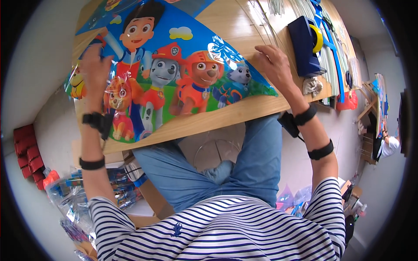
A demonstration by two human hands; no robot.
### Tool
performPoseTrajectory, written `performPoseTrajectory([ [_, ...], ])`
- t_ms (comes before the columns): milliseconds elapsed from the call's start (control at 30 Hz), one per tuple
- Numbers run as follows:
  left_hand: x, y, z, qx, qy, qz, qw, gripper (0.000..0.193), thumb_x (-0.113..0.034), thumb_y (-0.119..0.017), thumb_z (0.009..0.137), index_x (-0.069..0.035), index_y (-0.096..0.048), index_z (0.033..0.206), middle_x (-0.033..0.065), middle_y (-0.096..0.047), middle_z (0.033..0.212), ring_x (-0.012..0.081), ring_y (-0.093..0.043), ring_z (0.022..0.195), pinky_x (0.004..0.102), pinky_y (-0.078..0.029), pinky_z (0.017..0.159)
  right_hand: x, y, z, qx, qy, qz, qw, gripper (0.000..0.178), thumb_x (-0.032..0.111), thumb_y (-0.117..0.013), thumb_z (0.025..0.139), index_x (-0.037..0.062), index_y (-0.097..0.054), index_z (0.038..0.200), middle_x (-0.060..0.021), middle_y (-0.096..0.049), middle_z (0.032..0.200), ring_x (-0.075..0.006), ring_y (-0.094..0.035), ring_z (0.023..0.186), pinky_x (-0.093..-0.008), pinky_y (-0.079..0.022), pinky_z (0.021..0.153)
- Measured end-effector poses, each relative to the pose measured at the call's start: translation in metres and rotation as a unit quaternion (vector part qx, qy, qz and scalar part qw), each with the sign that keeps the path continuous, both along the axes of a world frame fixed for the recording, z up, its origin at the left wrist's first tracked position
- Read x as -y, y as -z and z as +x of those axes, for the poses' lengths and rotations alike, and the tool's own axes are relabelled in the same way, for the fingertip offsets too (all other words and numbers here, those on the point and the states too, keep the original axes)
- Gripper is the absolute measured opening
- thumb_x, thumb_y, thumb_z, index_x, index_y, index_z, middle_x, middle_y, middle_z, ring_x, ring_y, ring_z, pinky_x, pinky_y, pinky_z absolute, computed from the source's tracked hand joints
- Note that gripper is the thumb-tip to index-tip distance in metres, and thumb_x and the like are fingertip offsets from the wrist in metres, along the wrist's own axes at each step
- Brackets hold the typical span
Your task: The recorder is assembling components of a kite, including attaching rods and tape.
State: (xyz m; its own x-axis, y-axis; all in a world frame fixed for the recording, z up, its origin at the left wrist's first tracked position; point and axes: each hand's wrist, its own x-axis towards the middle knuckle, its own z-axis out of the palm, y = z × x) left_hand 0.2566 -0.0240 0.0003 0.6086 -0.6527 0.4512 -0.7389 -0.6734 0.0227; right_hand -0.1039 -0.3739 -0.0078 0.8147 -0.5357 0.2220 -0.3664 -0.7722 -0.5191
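Observation:
A glossy, roughly triangular plastic kite sail lies spread over the wooden table, printed with cartoon dogs and a dark-haired figure on blue and green. Its lower corner hangs slightly past the table's near edge. Over the sail's left part is my left hand, slightly blurred, its thumb apart from the fingers; whether it presses on the plastic is hard to see. My right hand is just beyond the sail's right edge, fingers loosely bent and apart, holding nothing.
On the table, a dark blue tape dispenser with a yellow roll stands right of my right hand. Bundles of thin rods and a crumpled cloth are near it. Red packets and plastic-wrapped goods lie lower left.

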Motion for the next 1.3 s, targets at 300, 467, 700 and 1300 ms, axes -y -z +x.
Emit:
performPoseTrajectory([
  [300,0.126,0.03,-0.243,-0.19,0.247,0.02,0.95,0.063,-0.033,-0.07,0.087,-0.007,-0.05,0.14,0.0129,-0.037,0.155,0.0309,-0.029,0.146,0.0669,-0.019,0.111,-0.05,0.015,-0.084,-0.123,-0.091,-0.166,0.974,0.067,0.034,-0.062,0.091,0.0033,-0.041,0.146,-0.0138,-0.037,0.155,-0.0312,-0.029,0.146,-0.0496,-0.02,0.12],
  [467,0.171,0.044,-0.264,-0.187,0.196,0.055,0.961,0.066,-0.045,-0.061,0.092,-0.01,-0.045,0.145,0.0097,-0.03,0.159,0.0359,-0.019,0.149,0.0741,-0.015,0.108,-0.064,0.03,-0.086,-0.117,-0.105,-0.157,0.975,0.078,0.047,-0.059,0.09,0.001,-0.036,0.149,-0.0129,-0.03,0.159,-0.0279,-0.024,0.149,-0.0477,-0.016,0.121],
  [700,0.174,0.057,-0.26,-0.123,0.2,0.071,0.969,0.07,-0.055,-0.056,0.092,-0.021,-0.039,0.151,0.0057,-0.026,0.162,0.0336,-0.017,0.15,0.0744,-0.011,0.109,-0.061,0.03,-0.116,-0.105,-0.112,-0.154,0.976,0.079,0.051,-0.057,0.09,0.0003,-0.039,0.147,-0.0125,-0.032,0.158,-0.0259,-0.026,0.148,-0.0476,-0.016,0.122],
  [1300,0.091,0.05,-0.183,-0.118,0.074,0.011,0.99,0.077,-0.056,-0.062,0.088,-0.013,-0.042,0.148,0.0144,-0.027,0.16,0.0433,-0.018,0.148,0.0768,-0.011,0.107,-0.053,0.014,-0.136,0.019,-0.036,-0.132,0.99,0.037,0.018,-0.071,0.083,0.002,-0.064,0.115,-0.0153,-0.06,0.12,-0.0334,-0.054,0.114,-0.0471,-0.043,0.1],
])
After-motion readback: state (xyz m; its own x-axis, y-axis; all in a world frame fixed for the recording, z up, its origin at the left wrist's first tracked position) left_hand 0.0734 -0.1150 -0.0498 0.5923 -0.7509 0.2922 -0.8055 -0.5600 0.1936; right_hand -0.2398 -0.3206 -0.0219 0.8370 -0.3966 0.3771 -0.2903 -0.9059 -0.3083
